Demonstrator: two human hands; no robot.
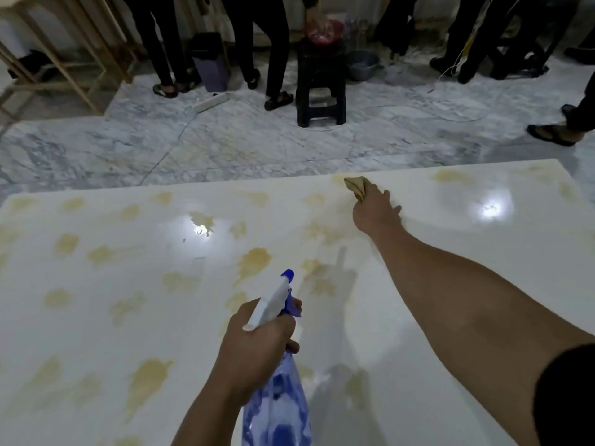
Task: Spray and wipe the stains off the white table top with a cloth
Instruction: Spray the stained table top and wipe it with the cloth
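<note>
Wiping step: your right hand (375,210) grips the crumpled tan cloth (355,186) at the far edge of the glossy white table top (450,220); left hand (257,342) clasps the blue-and-white plastic spray bottle (277,391). Many yellowish stains (254,260) remain, esp. left; next, prob. spray there, then wipe.

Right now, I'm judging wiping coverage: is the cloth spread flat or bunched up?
Bunched up. The right hand grips the cloth as a wad near the table top's far edge.
</note>
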